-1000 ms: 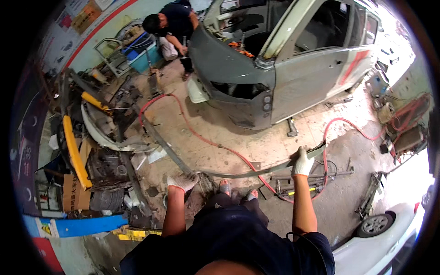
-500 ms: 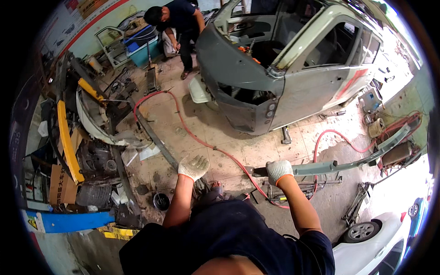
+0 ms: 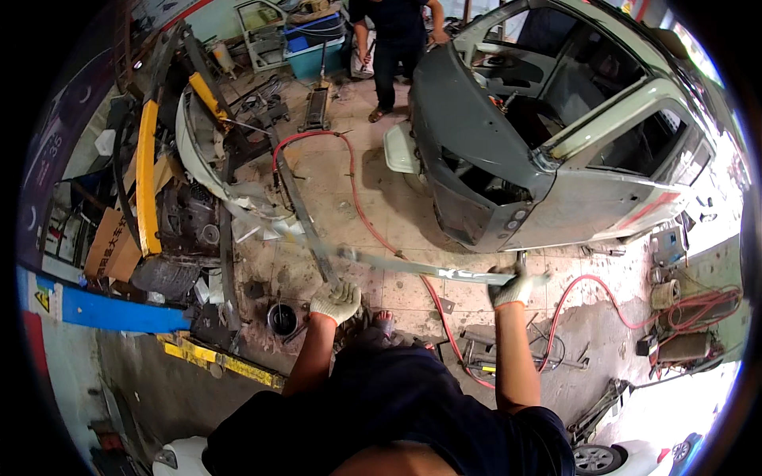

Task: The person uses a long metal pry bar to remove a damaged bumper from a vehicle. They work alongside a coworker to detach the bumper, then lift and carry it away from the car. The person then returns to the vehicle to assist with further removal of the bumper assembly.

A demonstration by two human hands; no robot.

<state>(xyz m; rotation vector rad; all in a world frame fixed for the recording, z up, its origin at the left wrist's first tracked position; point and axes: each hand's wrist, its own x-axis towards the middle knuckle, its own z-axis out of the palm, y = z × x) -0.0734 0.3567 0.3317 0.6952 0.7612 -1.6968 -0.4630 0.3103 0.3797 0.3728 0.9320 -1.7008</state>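
A long, slightly curved grey-green bumper beam (image 3: 385, 263) hangs crosswise in front of me, its left part smeared by motion. My right hand (image 3: 509, 290), in a white knit glove, is closed round it near its right end. Off to the left, my gloved left hand (image 3: 336, 301) is apart from the beam, its fingers loosely curled with nothing visible in them. Beneath and beyond that hand, a dark metal rail (image 3: 305, 218) lies on the tiled floor. The stripped grey car body (image 3: 476, 143) stands ahead to the right, its front corner just beyond my right hand.
A red hose (image 3: 367, 222) winds over the floor below the beam. Yellow lift posts (image 3: 148, 182), a bumper shell (image 3: 194, 151) and scrap parts crowd the left. A black bowl (image 3: 282, 319) sits near my left arm. Another person (image 3: 394, 40) stands by the car's front.
The beam has swung from my right side across the front, now reaching left of my right hand. My left fingers have curled in from a spread palm. The view has shifted; the other person stands straighter.
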